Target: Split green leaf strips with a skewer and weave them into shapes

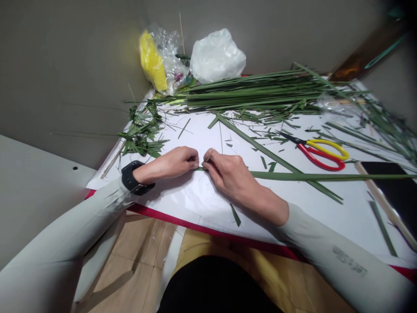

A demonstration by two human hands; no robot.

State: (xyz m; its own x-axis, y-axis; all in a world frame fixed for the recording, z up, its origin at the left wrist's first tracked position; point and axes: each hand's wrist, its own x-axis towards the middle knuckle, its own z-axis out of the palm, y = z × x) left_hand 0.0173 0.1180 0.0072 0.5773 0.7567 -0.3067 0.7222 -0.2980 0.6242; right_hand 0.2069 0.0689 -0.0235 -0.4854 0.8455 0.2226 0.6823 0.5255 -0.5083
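Both hands meet over the white-covered table and pinch one long green leaf strip [306, 176]. My left hand [177, 160], with a black watch at the wrist, is closed on the strip's left end. Close beside it, my right hand [228, 170] is closed with thumb and forefinger on the same strip, which runs out behind the hand to the right, across the phone. A second leaf strip [260, 148] lies slantwise under it. A thin stick [221, 137] rises from near the fingers toward the back. What exactly lies between the fingertips is hidden.
A pile of long leaves [254, 93] lies at the back, with leaf scraps before it. Red-and-yellow scissors [325, 154] and a phone [387, 187] lie at the right. Woven leaf pieces [141, 134] are at the left. Plastic bags [217, 56] stand by the wall.
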